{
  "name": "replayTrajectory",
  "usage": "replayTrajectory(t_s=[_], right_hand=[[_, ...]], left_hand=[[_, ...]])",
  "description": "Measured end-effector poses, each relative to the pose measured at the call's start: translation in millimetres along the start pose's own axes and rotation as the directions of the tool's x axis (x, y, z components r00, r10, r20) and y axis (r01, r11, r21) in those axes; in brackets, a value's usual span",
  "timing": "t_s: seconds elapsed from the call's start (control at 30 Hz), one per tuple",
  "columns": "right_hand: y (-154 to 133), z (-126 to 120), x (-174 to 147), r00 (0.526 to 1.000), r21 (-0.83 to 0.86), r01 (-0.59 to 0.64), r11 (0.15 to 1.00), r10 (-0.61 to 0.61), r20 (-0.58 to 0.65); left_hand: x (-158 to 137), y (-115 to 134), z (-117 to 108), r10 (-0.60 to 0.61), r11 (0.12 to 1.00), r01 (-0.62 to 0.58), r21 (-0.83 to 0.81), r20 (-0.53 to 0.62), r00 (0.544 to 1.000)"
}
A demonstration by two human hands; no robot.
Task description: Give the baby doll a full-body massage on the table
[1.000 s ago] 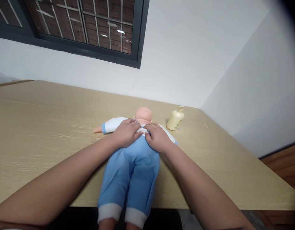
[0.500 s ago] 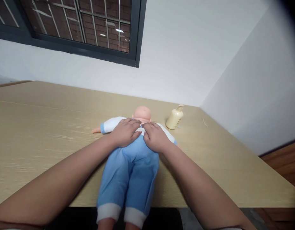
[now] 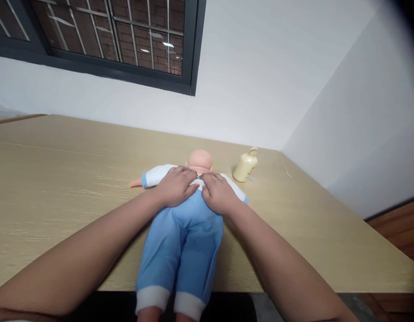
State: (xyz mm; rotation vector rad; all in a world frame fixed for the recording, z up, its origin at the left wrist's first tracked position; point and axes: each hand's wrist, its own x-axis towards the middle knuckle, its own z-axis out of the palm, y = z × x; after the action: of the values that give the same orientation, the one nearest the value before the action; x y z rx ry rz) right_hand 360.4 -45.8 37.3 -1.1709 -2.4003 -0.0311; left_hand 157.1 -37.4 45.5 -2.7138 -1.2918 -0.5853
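A baby doll (image 3: 181, 237) in blue trousers and a white top with blue cuffs lies face down on the table, its bald head pointing away from me. Its arms stretch out sideways, and its feet hang past the near table edge. My left hand (image 3: 178, 185) lies flat on the left of its upper back, fingers outstretched. Mirroring it, my right hand (image 3: 218, 190) rests flat on the right side, its fingertips close to those of the left. Both hands cover most of the doll's back.
A cream pump bottle (image 3: 246, 166) stands on the wooden table (image 3: 75, 179), to the right of the doll's head. Farther right lies a thin pale strip (image 3: 288, 172). White walls (image 3: 253, 80) and a dark-framed barred window (image 3: 189, 67) rise behind.
The view has shifted very slightly. Both hands stay on the doll's back, and the doll and bottle keep their places.
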Motion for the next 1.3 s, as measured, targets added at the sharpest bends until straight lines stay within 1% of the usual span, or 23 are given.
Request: replayTrajectory(t_s=[0.1, 0.17, 0.27, 0.33, 0.43, 0.53, 0.63, 0.73, 0.9, 1.13, 1.3], right_hand=[[2.8, 5.0, -2.3, 0.998, 0.032, 0.010, 0.999, -0.008, -0.057], [4.2, 8.3, -4.5, 0.994, 0.050, 0.008, 0.999, -0.003, -0.107], [4.8, 11.5, -7.5, 0.982, 0.065, -0.009, 0.998, 0.021, -0.188], [4.7, 12.3, -8.6, 0.969, 0.069, -0.019, 0.997, 0.036, -0.245], [5.4, 12.0, -8.8, 0.963, 0.077, -0.008, 0.997, 0.029, -0.266], [7.1, 11.3, -8.3, 0.978, 0.086, -0.008, 0.996, 0.025, -0.207], [8.8, 10.1, -8.0, 0.988, 0.090, -0.035, 0.995, 0.048, -0.146], [10.4, 9.0, -6.9, 0.992, 0.102, -0.033, 0.994, 0.045, -0.117], [12.9, 7.3, -3.1, 0.994, 0.109, -0.048, 0.993, 0.058, -0.093], [11.0, 2.7, -1.4, 0.994, 0.110, -0.077, 0.991, 0.085, -0.071], [14.3, 3.5, -0.5, 0.989, 0.144, -0.123, 0.982, 0.132, -0.059]], left_hand=[[-2.9, -1.7, 5.1, -0.015, 0.999, 0.013, -0.037, -0.051, 0.999], [-6.1, -2.4, 8.4, -0.037, 0.997, 0.026, -0.075, -0.143, 0.989], [-10.9, -2.7, 9.9, -0.101, 0.992, 0.073, -0.103, -0.309, 0.946], [-12.6, -3.0, 8.9, -0.120, 0.991, 0.094, -0.091, -0.351, 0.929], [-12.2, -4.2, 7.1, -0.079, 0.996, 0.063, -0.066, -0.284, 0.956], [-10.2, -6.2, 6.9, -0.071, 0.996, 0.059, -0.068, -0.188, 0.980], [-9.0, -8.4, 6.3, -0.091, 0.993, 0.082, -0.084, -0.110, 0.990], [-7.8, -11.0, 4.4, -0.073, 0.994, 0.068, -0.089, -0.060, 0.996], [-4.5, -12.7, 2.3, -0.086, 0.993, 0.081, -0.087, -0.047, 0.995], [-4.7, -13.3, 4.4, -0.100, 0.990, 0.092, -0.102, -0.070, 0.993], [-3.5, -19.1, 8.2, -0.099, 0.986, 0.089, -0.139, -0.067, 0.993]])
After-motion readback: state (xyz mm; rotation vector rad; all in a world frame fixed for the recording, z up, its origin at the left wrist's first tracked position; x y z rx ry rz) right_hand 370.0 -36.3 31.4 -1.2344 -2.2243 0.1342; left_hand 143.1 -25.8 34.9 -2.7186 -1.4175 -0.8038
